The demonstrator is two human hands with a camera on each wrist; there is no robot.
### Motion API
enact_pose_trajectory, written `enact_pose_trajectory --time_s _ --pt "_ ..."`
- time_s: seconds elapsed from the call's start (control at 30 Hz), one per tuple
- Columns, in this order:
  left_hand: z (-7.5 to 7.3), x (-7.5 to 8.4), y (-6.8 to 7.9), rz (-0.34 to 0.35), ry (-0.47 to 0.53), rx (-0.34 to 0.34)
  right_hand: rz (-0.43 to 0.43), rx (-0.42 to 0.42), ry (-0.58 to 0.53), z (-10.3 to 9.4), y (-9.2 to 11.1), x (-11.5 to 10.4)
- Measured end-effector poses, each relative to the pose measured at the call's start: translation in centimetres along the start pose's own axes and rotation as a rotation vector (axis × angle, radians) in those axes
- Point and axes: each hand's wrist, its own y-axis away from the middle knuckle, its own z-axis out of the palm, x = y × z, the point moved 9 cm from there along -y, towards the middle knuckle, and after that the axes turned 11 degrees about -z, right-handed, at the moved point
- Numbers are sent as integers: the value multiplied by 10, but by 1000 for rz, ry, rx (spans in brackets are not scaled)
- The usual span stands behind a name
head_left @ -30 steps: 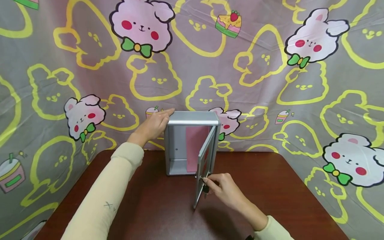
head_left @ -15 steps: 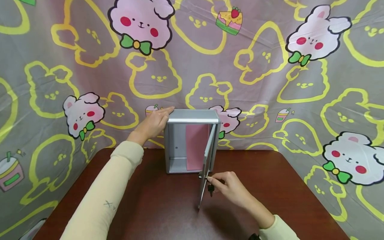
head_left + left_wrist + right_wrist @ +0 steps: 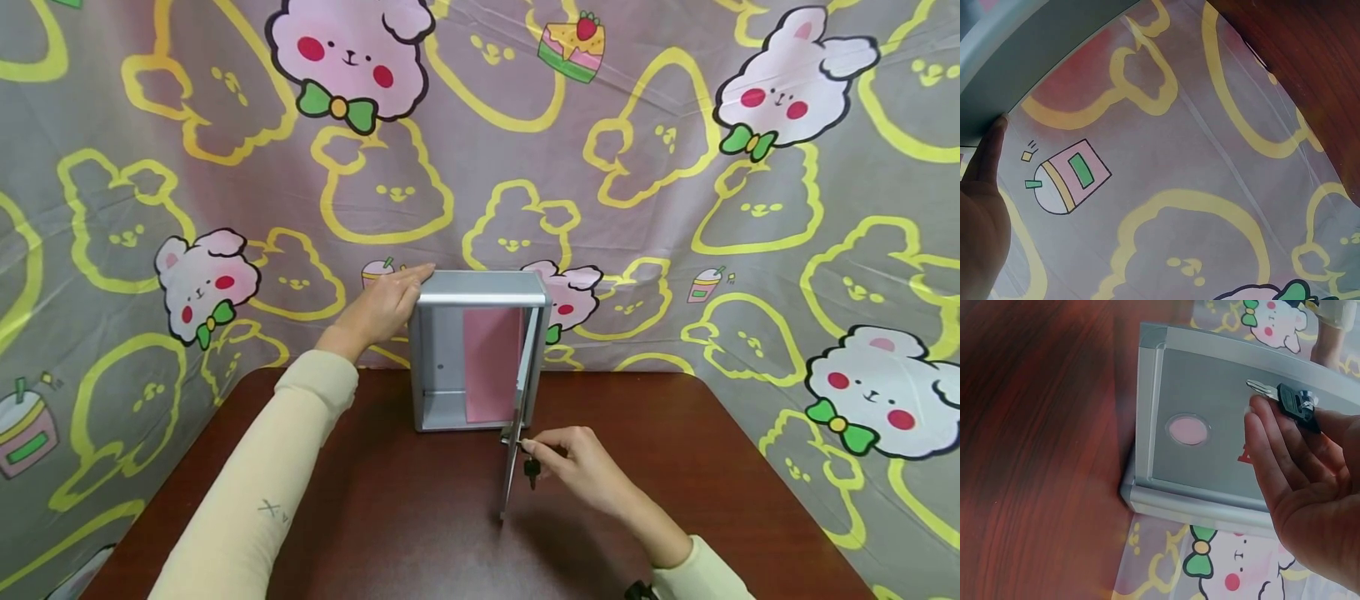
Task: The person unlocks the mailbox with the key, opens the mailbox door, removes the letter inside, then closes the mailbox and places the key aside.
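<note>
A silver metal box (image 3: pixel 483 287) stands upright on the table with its hinged door (image 3: pixel 1204 381) swung out toward me. My left hand (image 3: pixel 382 308) rests on the box's upper left corner, fingers reaching over the top edge. With thumb and index finger, my right hand (image 3: pixel 581 462) pinches a key at the lock on the door's outer face; that key is mostly hidden by the fingers. From it dangles a second key with a black head (image 3: pixel 532 468), its metal blade (image 3: pixel 1263 389) lying over the fingertips in the right wrist view.
Inside the box, a pink panel (image 3: pixel 491 367) covers part of the back. The door has a round window (image 3: pixel 1189 430) and a red marking. The brown table (image 3: pixel 397 533) is backed by a patterned cloth (image 3: pixel 622 125) on three sides.
The door has swung a little to the right, now almost edge-on in the head view, with my right hand moving along with it. My left hand has stayed on the box.
</note>
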Motion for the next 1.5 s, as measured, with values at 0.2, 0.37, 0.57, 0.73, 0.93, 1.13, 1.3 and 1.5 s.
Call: enact_pose_trajectory --time_s 0.2,0.37,0.57,0.73,0.93,1.13,1.3,1.5 --pt "-1 0 0 9 -9 3 -4 0 7 0 2 -1" --pt "-1 0 0 14 -8 2 1 -6 -3 -2 3 -1" --pt "-1 1 -1 9 0 3 -9 -6 18 -7 5 0" --pt "0 1 -3 11 -1 0 -13 -8 29 -10 8 3" --pt "1 0 -3 8 7 5 31 -20 20 -12 12 9" --pt "2 -2 -3 2 3 6 42 -28 14 -13 15 11" --pt "1 -1 -3 8 8 13 40 -22 17 -16 16 13" --pt "3 -2 -3 4 1 9 29 -28 6 -19 18 14"
